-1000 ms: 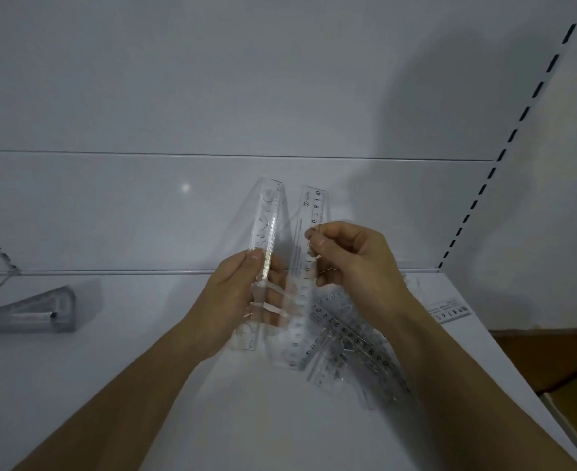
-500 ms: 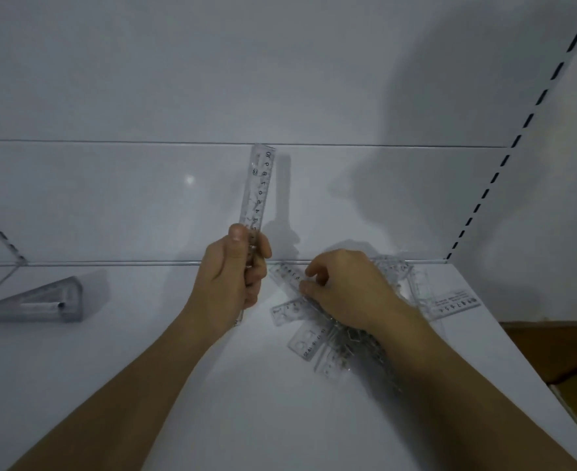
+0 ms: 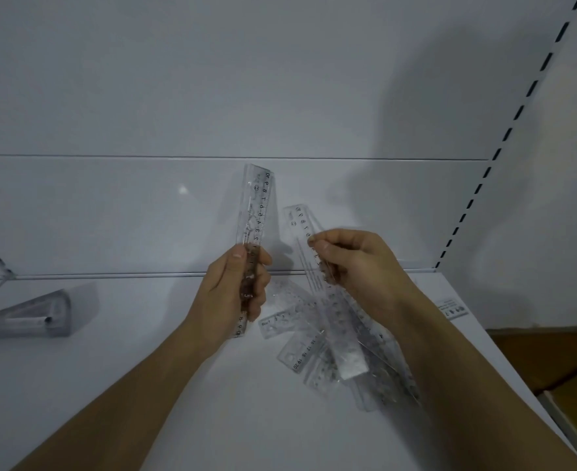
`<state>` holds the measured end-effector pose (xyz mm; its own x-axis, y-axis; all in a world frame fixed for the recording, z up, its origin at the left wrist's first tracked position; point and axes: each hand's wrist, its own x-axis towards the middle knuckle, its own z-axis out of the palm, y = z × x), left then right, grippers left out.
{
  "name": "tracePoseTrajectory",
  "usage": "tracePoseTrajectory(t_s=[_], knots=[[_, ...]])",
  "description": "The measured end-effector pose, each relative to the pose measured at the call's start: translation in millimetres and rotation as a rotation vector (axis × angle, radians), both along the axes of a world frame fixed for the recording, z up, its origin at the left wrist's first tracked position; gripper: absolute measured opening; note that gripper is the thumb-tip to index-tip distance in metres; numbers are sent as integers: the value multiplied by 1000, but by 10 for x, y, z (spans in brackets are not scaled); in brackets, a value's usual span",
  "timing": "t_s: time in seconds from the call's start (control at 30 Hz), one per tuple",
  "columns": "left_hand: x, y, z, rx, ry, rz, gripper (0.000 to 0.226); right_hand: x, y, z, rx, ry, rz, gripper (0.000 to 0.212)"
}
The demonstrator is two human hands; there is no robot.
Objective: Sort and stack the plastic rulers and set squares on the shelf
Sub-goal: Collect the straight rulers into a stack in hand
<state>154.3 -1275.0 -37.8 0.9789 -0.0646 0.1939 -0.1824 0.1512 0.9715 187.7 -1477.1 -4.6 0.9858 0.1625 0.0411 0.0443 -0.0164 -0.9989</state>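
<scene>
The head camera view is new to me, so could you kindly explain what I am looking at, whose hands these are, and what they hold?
There is no machine here: a person wears a wide-angle camera on the head, looking forward and down at their own bare hands over a white shelf. The left hand grips a clear plastic ruler upright. The right hand pinches a second clear ruler, tilted, above a loose pile of rulers on the shelf. At far left lies a neat stack of set squares, already sorted.
</scene>
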Motion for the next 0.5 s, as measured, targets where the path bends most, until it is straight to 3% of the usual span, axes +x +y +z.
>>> tracePoseTrajectory(t_s=[0.17,0.27,0.37,0.43,0.5], knots=[[-87,-108,69,39,87,-100,51,-28,68,22,149,-69,-19,9],[-144,-151,94,75,122,-194,49,-70,137,18,115,-150,-49,5],[-128,-140,58,95,93,-159,48,-46,186,-63,-120,-292,-145,12],[-90,-101,46,56,75,-85,53,-19,148,-104,-413,-380,-190,16],[-51,-45,60,-3,36,-38,61,-30,97,-123,-758,-404,-64,24]])
